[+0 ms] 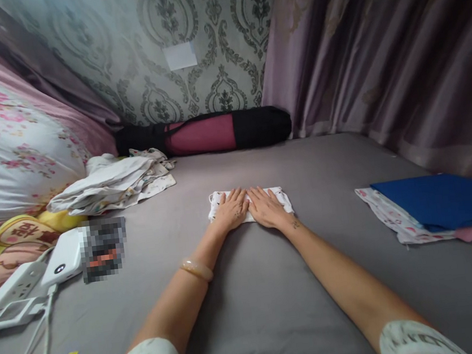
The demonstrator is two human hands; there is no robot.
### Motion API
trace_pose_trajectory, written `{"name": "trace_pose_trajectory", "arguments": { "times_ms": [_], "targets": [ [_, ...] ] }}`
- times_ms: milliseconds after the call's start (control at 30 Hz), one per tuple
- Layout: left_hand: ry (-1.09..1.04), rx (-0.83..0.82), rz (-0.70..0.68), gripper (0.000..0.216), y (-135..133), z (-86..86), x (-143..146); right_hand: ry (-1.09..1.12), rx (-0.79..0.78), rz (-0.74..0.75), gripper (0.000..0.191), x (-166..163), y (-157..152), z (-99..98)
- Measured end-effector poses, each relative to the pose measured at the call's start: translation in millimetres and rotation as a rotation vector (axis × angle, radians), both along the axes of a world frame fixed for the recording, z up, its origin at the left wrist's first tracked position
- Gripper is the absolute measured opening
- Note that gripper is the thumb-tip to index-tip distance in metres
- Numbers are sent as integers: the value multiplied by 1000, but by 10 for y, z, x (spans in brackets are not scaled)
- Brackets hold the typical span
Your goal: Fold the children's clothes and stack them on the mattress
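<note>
A folded white cloth [286,198] with small dark marks lies flat on the grey bed sheet [269,287], in the middle of the head view. My left hand [233,208] rests on its left half, palm down with the fingers stretched forward. On the right half lies my right hand [265,206], also flat with fingers extended. The two hands nearly meet at the fingertips and cover most of the cloth, so its exact kind is hidden. Neither hand grips anything.
To the right lies a folded blue cloth [439,201] on patterned fabric. At left are a crumpled white cloth pile [117,182], a white power bank [65,254], a power strip [14,290] and cables. A long black-and-maroon bag [201,134] lies against the wall.
</note>
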State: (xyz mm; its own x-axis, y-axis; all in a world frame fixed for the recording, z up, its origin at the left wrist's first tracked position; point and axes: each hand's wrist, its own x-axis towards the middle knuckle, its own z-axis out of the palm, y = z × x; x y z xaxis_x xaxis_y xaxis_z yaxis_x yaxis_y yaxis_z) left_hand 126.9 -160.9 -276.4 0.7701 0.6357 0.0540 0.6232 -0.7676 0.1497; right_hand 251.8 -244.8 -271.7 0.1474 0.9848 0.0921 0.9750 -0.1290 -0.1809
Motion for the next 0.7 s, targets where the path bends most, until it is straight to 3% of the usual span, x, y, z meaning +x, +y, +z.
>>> {"name": "trace_pose_trajectory", "arguments": {
  "times_ms": [167,300,567,700],
  "targets": [
    [-34,106,46,57,-29,-34,-50,-64,40,-74,57,7,-68,1],
    [3,74,73,58,-29,-62,-52,-37,-13,-99,58,11,-62,-23],
    [-32,151,121,59,-54,24,-138,-87,24,-178,61,78,-80,-26],
    [-2,73,188,61,-40,13,-168,-81,-35,-218,65,130,-75,-56]
  ]
}}
